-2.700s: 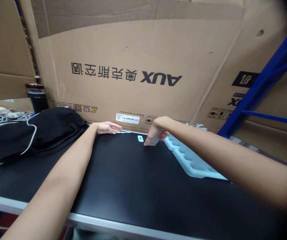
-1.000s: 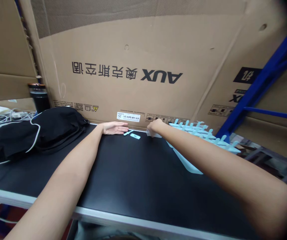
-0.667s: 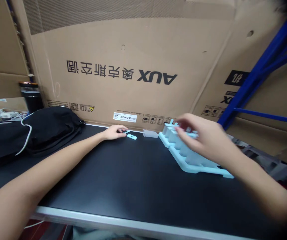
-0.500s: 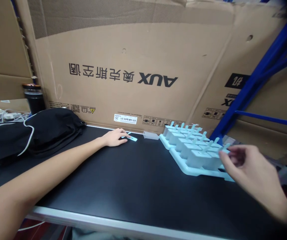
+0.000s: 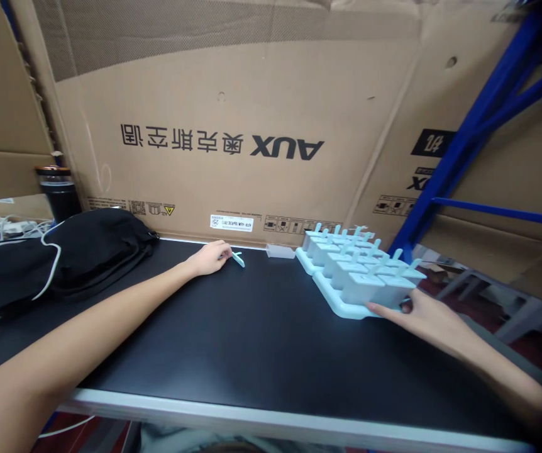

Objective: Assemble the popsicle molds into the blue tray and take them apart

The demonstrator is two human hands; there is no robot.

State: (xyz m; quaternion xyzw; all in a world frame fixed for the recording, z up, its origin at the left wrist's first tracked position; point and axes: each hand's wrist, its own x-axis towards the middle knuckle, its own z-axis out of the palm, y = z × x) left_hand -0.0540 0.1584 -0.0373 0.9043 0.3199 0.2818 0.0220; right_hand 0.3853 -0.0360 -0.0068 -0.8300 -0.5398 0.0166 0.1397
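Observation:
Beside the cardboard wall, my left hand is closed, its fingertips pinching a light-blue popsicle stick. The stick is tilted up off the black table, and a second thin blue piece seems to cross it. At the right stands a light-blue ice pop mold, with several square cups on a base and sticks rising from their lids. My right hand grips the mold's near right corner. Its thumb lies along the front edge of the base, while the other fingers are mostly hidden behind the cups.
A small translucent plastic piece lies at the table's back edge. To the left are a black bag, a white cable and a dark bottle. A large cardboard box closes off the back, and a blue metal frame slants at the right.
My right hand has lowered from the stick at the mold's corner to its base. My left hand has drawn slightly left and lifted the popsicle stick from lying flat to tilted.

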